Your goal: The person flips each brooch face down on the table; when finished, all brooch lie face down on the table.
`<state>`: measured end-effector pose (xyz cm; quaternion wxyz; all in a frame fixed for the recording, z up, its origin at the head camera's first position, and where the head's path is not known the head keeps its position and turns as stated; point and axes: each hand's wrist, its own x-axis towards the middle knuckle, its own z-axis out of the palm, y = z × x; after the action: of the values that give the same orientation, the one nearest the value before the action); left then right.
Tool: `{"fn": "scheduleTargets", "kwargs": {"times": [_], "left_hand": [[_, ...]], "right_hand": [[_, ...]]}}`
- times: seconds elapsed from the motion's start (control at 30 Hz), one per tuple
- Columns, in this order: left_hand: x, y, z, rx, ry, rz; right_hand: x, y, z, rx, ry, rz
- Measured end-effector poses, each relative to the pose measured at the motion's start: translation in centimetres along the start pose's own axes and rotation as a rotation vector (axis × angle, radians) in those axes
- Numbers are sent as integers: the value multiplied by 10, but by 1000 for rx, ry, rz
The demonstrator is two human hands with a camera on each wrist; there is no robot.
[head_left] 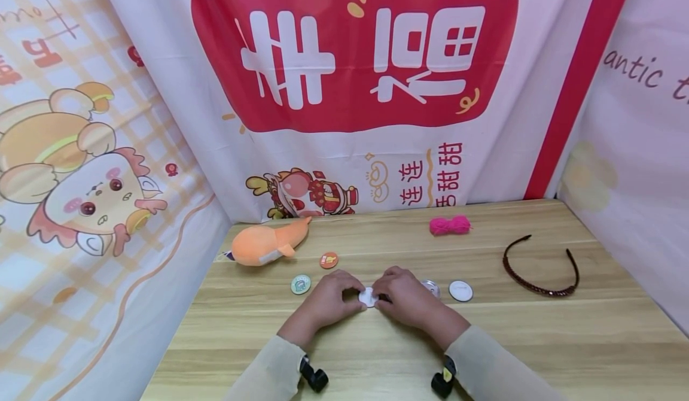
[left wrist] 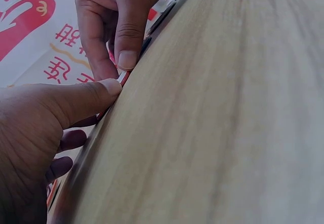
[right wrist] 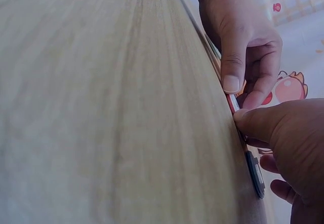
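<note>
On the far left of the wooden table [head_left: 371,359], an orange plush toy [head_left: 266,245] lay along the back, its narrow end toward the printed backdrop [head_left: 355,60]. To its right and nearer the person sat a teal badge [head_left: 301,284], just beside the left hand [head_left: 332,298], and behind that an orange-red badge [head_left: 329,260]. The white disc [head_left: 368,297] was at the middle, between the two hands. Beyond the right hand [head_left: 406,296], a silvery round piece [head_left: 432,287] showed only in part, the hand covering the rest; next came a second white disc [head_left: 461,291], with a pink yarn bundle [head_left: 450,225] farther back and a dark brown headband [head_left: 540,281] at the far right.

The left forearm slanted inward, thumb and fingers bent to pinch the disc's left side. The right forearm mirrored it, thumb and fingertips pinching the right side. In both wrist views the two thumb tips nearly met along the disc's edge, low over the tabletop.
</note>
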<state>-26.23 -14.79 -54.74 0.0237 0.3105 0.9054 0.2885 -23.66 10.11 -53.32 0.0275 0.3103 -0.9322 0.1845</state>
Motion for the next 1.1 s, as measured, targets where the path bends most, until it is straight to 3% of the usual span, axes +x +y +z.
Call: {"fn": "scheduleTargets", "kwargs": {"times": [0.2, 0.3, 0.5, 0.7, 0.87, 1.1], "left_hand": [[1, -1, 0, -1, 8, 1], [2, -2, -2, -21, 28, -28], [8, -9, -18, 58, 151, -118], [13, -30, -28, 184, 258, -245], [15, -43, -32, 218, 262, -330], [20, -51, -34, 227, 252, -349]], "right_hand": [[-1, 0, -1, -7, -2, 0], [-1, 0, -2, -4, 2, -1], [-1, 1, 0, 0, 8, -3], [0, 0, 1, 12, 9, -6], [-1, 0, 2, 15, 16, -9], [-1, 1, 1, 7, 26, -17]]}}
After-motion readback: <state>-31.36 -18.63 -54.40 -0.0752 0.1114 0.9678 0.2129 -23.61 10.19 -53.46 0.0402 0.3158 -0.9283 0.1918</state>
